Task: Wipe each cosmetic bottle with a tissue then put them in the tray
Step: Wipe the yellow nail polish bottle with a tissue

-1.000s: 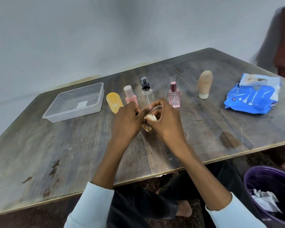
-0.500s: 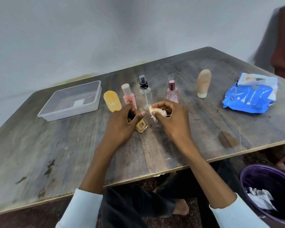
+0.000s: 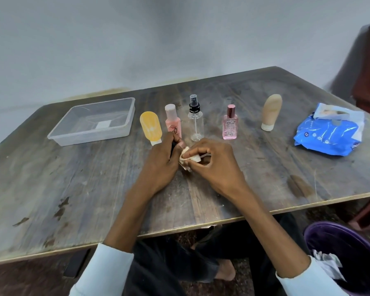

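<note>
A: Where is open room on the table [image 3: 77, 189]?

B: The lower left of the frame is giving the widest bare wood, between the near edge and the tray [image 3: 120, 116], which is sitting at the upper left. There is also free wood at the right, below the blue pack [image 3: 327, 135].

A: What are the hands doing?

B: In the centre, the left hand [image 3: 160, 163] is curling around a small bottle, and the right hand [image 3: 216, 165] is pinching a tissue [image 3: 189, 155] against it. The two hands are touching each other.

A: Where are the other bottles standing?

B: In a row behind the hands: yellow tube [image 3: 151, 127], pink bottle [image 3: 173, 122], spray bottle [image 3: 195, 118], perfume [image 3: 230, 124], beige tube [image 3: 270, 112]. All are standing outside the tray.

A: What about the room?

B: A grey wall is rising behind the table. A purple bin [image 3: 329, 238] with crumpled paper is sitting at the lower right, cut by the frame.

A: Is something hard to see?

B: The held bottle is almost fully hidden by the fingers.
</note>
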